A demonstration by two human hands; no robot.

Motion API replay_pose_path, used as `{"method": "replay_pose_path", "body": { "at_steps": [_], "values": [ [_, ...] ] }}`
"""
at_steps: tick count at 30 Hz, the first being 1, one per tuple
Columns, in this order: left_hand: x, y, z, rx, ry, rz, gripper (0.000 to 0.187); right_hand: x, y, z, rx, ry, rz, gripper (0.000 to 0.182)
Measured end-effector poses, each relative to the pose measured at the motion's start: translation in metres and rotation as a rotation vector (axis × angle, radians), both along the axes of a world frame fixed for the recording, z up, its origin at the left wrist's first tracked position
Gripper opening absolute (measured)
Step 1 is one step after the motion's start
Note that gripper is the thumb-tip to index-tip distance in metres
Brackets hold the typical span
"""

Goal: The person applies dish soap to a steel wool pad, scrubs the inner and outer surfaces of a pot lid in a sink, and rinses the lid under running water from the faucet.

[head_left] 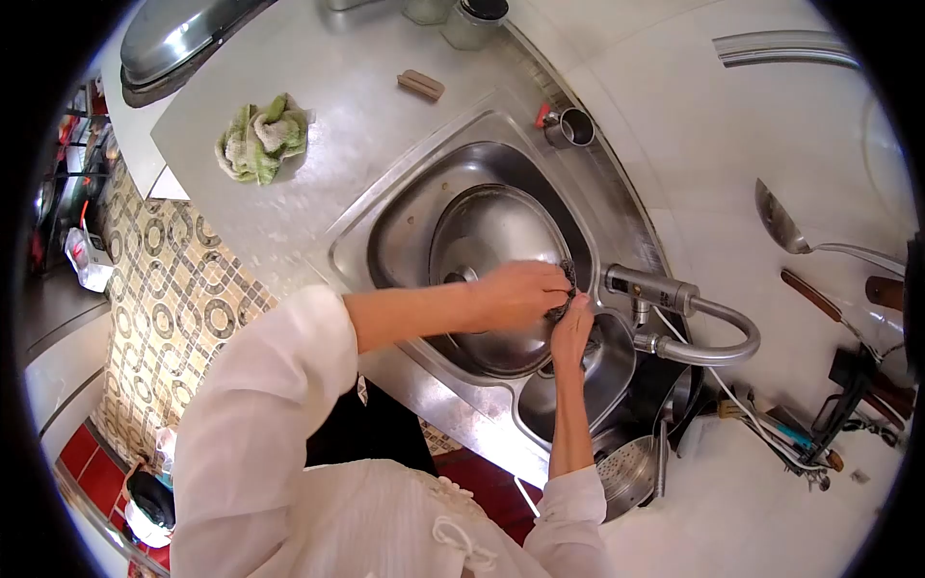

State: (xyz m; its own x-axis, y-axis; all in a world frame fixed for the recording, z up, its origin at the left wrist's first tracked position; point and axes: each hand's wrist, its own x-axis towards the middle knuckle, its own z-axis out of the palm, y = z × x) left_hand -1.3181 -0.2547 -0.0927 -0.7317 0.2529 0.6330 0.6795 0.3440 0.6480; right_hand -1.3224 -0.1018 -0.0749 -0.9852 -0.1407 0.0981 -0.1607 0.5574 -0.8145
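Note:
A round metal lid lies tilted in the large basin of the steel sink, a small round fitting near its middle. My left hand reaches across it from the left, slightly blurred, with fingers closed on a dark scouring pad pressed at the lid's right edge. On that same edge, just beside the pad, my right hand is closed round the rim. The fingertips of both hands nearly meet there, and the left forearm hides part of the lid.
A faucet curves over the small basin. Behind the sink stands a metal cup. On the counter are a crumpled green-and-white cloth, a brown bar and a jar. A perforated strainer and hanging utensils are at right.

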Motion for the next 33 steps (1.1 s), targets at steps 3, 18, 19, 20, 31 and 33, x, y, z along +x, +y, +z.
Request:
{"method": "replay_pose_path", "body": {
  "at_steps": [3, 18, 19, 20, 31, 33],
  "values": [
    [-0.026, -0.014, -0.008, -0.022, -0.27, 0.185, 0.028, -0.001, 0.012, 0.007, 0.336, -0.137, 0.018, 0.044],
    [-0.048, -0.047, -0.006, 0.079, -0.381, 0.439, 0.024, 0.033, 0.032, 0.004, 0.408, -0.108, 0.005, 0.038],
    [-0.057, -0.058, -0.022, -0.017, -0.413, 0.384, 0.022, 0.036, 0.033, 0.004, 0.356, -0.114, -0.001, 0.038],
    [-0.059, -0.064, -0.021, -0.113, -0.442, 0.326, 0.021, 0.04, 0.034, 0.005, 0.305, -0.118, -0.008, 0.037],
    [-0.027, -0.003, 0.025, -0.351, 0.139, -0.035, 0.017, 0.026, 0.011, 0.002, 0.272, 0.082, 0.024, 0.034],
    [-0.038, -0.019, 0.011, -0.288, 0.062, -0.032, 0.02, 0.03, 0.018, 0.001, 0.368, 0.009, 0.022, 0.035]
  ]
}}
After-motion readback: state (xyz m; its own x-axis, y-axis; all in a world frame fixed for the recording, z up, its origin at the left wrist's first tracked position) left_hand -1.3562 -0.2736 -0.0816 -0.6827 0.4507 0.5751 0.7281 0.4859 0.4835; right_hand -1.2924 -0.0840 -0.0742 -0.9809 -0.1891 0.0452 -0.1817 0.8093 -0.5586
